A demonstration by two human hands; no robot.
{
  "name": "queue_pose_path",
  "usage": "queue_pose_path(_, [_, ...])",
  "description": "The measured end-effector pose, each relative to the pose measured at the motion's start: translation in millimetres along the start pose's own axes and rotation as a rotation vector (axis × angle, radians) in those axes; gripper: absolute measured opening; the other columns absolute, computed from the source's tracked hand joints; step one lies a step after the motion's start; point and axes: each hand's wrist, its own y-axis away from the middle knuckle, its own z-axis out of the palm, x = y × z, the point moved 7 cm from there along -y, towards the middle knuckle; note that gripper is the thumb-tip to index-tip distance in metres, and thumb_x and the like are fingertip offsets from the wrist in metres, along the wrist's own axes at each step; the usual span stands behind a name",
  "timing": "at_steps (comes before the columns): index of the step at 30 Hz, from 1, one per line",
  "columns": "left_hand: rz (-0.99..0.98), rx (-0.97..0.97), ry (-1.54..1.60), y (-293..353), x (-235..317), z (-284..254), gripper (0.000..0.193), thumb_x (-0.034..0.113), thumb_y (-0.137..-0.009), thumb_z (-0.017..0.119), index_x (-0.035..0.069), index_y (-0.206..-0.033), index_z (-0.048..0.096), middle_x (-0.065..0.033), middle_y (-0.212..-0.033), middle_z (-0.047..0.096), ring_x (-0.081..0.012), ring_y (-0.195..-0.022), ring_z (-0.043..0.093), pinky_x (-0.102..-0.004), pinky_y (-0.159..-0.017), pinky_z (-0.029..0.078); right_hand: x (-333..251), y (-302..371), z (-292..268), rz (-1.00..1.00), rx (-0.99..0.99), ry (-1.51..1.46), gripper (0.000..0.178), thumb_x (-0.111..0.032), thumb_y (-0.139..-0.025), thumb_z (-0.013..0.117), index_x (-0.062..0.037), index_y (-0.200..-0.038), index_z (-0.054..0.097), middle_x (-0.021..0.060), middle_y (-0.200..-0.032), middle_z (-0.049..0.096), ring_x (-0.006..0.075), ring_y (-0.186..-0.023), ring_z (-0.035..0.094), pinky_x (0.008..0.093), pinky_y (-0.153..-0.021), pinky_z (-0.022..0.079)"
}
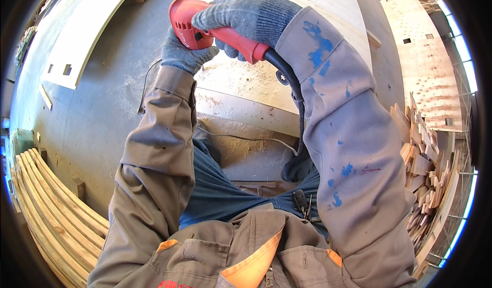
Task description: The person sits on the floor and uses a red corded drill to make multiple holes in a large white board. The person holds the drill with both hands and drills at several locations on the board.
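Note:
At the top of the head view, both gloved hands hold a red corded power drill (188, 19). My right hand (246, 11), in a grey knit glove, wraps its fingers round the drill's handle. Beneath and to the left of the drill's body, my left hand (185, 55) grips it, with thumb and fingers curled against the housing. The front end of the drill is hidden behind the hands. From the handle a black cord (287, 68) runs down beside my right sleeve. Below the drill lies a pale plywood sheet (241, 83) strewn with sawdust.
A thinner cable (246, 137) loops near my feet. Long timber strips (56, 211) are stacked at lower left, and a white panel (84, 32) lies at upper left. On the right are a plywood board with cutouts (425, 62) and a heap of wood offcuts (425, 185).

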Motion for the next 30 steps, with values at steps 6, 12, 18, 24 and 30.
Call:
queue_pose_path(6, [-0.091,-0.013,0.307,-4.0,-1.3,11.5,0.081,0.034,-0.069,0.081,0.016,-0.138,0.043,-0.0025,-0.132,0.058,-0.0215,-0.123,0.054,-0.0384,-0.108,0.043,0.4,9.1,-3.5,0.011,0.015,0.007,0.052,-0.045,-0.091,0.063,0.0047,-0.104,0.065,0.0180,-0.067,0.067,0.0245,-0.050,0.066,0.0351,-0.046,0.055])
queue_pose_path(12, [0.004,-0.010,0.000,-0.4,1.9,4.7,0.074,0.039,-0.076,0.074,0.017,-0.139,0.042,-0.0028,-0.134,0.057,-0.0230,-0.125,0.053,-0.0391,-0.109,0.042,2.7,2.7,-1.7,-0.005,0.005,-0.003,0.053,-0.046,-0.090,0.063,0.0049,-0.104,0.065,0.0183,-0.067,0.067,0.0247,-0.050,0.066,0.0353,-0.046,0.056])
queue_pose_path(18, [-0.195,0.069,0.591,-8.1,-18.7,-3.6,0.078,0.059,-0.078,0.066,0.020,-0.141,0.041,-0.0026,-0.137,0.055,-0.0246,-0.127,0.051,-0.0417,-0.109,0.041,5.5,-5.3,-4.8,0.001,0.015,-0.014,0.053,-0.046,-0.090,0.064,0.0051,-0.104,0.065,0.0185,-0.067,0.067,0.0249,-0.050,0.066,0.0355,-0.046,0.056])
queue_pose_path(24, [-0.129,0.040,0.421,-10.1,-24.5,-13.0,0.090,0.062,-0.070,0.076,0.020,-0.141,0.040,-0.0015,-0.136,0.056,-0.0237,-0.126,0.051,-0.0413,-0.109,0.041,-1.3,9.2,-8.4,-0.018,0.073,-0.043,0.055,-0.047,-0.090,0.064,0.0064,-0.102,0.065,0.0206,-0.068,0.067,0.0255,-0.051,0.067,0.0360,-0.047,0.057])
queue_pose_path(30, [-0.047,0.079,0.124,-3.9,-27.5,-22.0,0.097,0.053,-0.060,0.088,0.019,-0.139,0.042,0.0001,-0.132,0.059,-0.0213,-0.124,0.053,-0.0387,-0.108,0.042,2.8,8.6,-8.9,-0.034,0.065,-0.036,0.055,-0.047,-0.089,0.065,0.0065,-0.102,0.065,0.0206,-0.068,0.067,0.0257,-0.051,0.067,0.0359,-0.047,0.057])
